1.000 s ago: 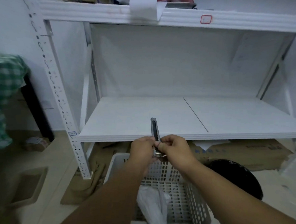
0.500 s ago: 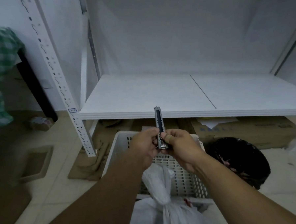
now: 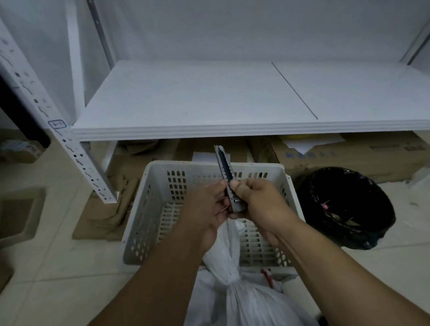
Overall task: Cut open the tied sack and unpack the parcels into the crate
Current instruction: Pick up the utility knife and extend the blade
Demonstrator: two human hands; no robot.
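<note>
A white plastic sack (image 3: 244, 308), tied at its neck, stands on the floor at the bottom centre. Behind it sits a white perforated crate (image 3: 158, 190); what shows of its inside holds nothing. Both my hands hold a grey utility knife (image 3: 224, 167) upright above the crate. My left hand (image 3: 206, 208) grips its lower end from the left. My right hand (image 3: 258, 198) grips the body, with the thumb on the slider. The knife's top end points up and away from me. No parcels are visible.
A white metal shelf (image 3: 205, 98) spans the view above the crate, with its slotted upright (image 3: 44, 114) at left. A black-lined bin (image 3: 345, 205) stands right of the crate. Flattened cardboard (image 3: 107, 213) and boxes (image 3: 358, 153) lie under the shelf. Tiled floor surrounds everything.
The camera has tilted down, so the crate and tied sack show more fully. Both hands keep hold of the knife and have come lower, over the crate.
</note>
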